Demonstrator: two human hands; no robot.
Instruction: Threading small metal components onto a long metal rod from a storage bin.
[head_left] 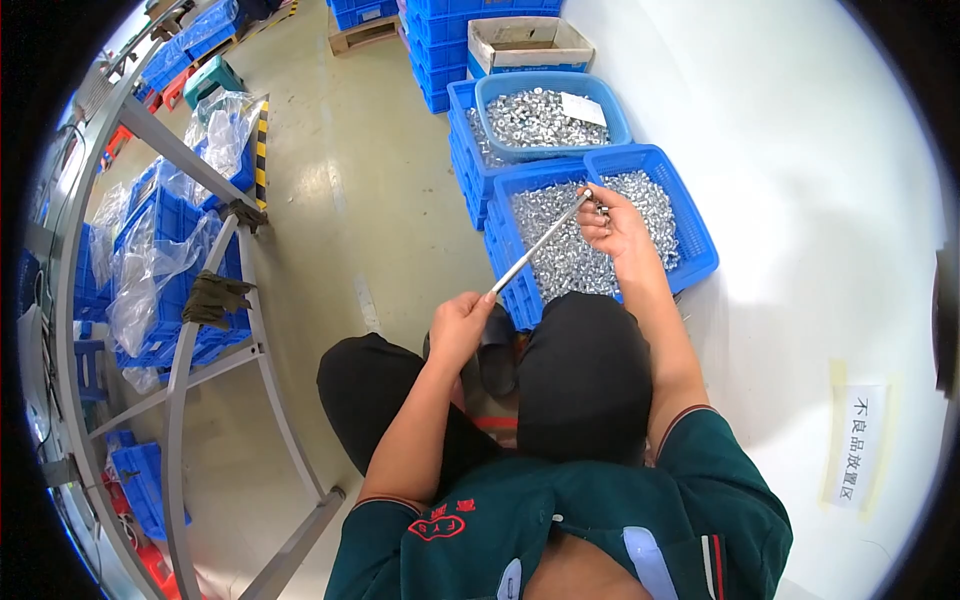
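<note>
My left hand (459,328) is closed round the near end of a thin, straight metal rod (537,246), in front of my left knee. The rod slants up to the right. At its far end my right hand (620,226) is closed, thumb and fingertips around small silvery metal parts (602,209). One of these parts sits at the rod's tip; whether it is on the rod or only touching I cannot tell. Beneath my right hand are blue plastic baskets (703,250) filled with many small shiny cylindrical metal parts (562,253).
Behind them stands a light-blue tub (618,118) of similar parts with a paper slip on top. An open cardboard box (530,62) is farther back. A white wall (790,230) bounds the right side. A metal frame (180,390) and plastic-draped blue crates (170,260) stand at left.
</note>
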